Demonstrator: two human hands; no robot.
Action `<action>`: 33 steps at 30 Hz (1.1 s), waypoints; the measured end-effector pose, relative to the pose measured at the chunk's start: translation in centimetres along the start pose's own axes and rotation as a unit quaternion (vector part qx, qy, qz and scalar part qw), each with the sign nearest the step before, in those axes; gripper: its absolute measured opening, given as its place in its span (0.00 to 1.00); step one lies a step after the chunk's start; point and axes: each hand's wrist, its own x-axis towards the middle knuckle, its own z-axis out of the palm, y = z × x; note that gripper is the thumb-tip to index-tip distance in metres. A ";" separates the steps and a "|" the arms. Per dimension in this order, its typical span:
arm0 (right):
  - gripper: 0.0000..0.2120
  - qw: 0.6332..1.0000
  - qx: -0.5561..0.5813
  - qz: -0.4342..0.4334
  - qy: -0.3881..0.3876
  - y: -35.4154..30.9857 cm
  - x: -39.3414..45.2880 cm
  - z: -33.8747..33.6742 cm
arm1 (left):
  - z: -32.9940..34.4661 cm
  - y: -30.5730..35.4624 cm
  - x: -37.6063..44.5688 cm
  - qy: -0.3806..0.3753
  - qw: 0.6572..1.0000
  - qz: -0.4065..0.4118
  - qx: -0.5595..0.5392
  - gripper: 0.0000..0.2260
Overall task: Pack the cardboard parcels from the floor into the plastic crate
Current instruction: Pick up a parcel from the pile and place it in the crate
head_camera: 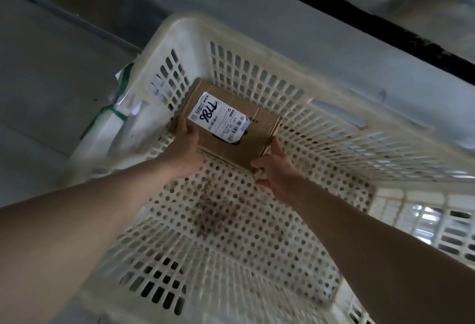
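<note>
Parcel [226, 128], brown cardboard with a white shipping label [218, 118] marked "786" in black pen, sits low in the plastic crate [334, 128], pushed toward the far-left inside corner at roughly 11 o'clock from crate centre. Whether it rests flat on the crate floor or hangs just above it cannot be told. Long axis runs from 10 o'clock to 4 o'clock, about parallel to the far wall.

Left hand [186, 143] holds the parcel's left short end, fingers wrapped around the edge. Right hand [275, 169] grips the near-right corner, thumb up along the short end, fingers curled under. Both hands sit at 6 o'clock of the box, so the parcel lies ahead of both grips; left hand reaches a bit deeper.

Probable step: setting the box into the corner, then letting go.

Materials: cardboard is stiff, matte, taped at the seams, corners slightly worn; label glossy, peeling at its lower edge. Crate is cream rigid plastic, slotted walls, round-hole floor, dirty with a dark stain [213, 210] mid-floor. No other parcels visible inside. A white bundle with green tape [113, 118] lies outside the crate at 9 o'clock.
</note>
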 end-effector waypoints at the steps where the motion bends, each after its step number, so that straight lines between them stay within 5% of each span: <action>1: 0.44 1.000 0.001 0.003 -0.002 -0.1 0.0 0.0 | -0.3 -0.2 0.0 -0.006 1.000 0.003 0.002 0.37; 11: 0.33 0.998 0.024 0.003 0.053 -1.6 -4.4 -0.1 | -2.0 1.7 -3.3 0.029 0.999 -0.013 -0.012 0.36; 18: 0.42 0.999 0.027 -0.006 0.047 -2.9 -10.5 -1.5 | -2.8 5.8 -9.6 0.035 0.998 0.015 -0.047 0.33; 33: 0.42 0.995 0.049 -0.077 0.048 -5.0 -29.1 -12.4 | -2.1 21.4 -28.9 0.053 0.990 0.003 -0.127 0.35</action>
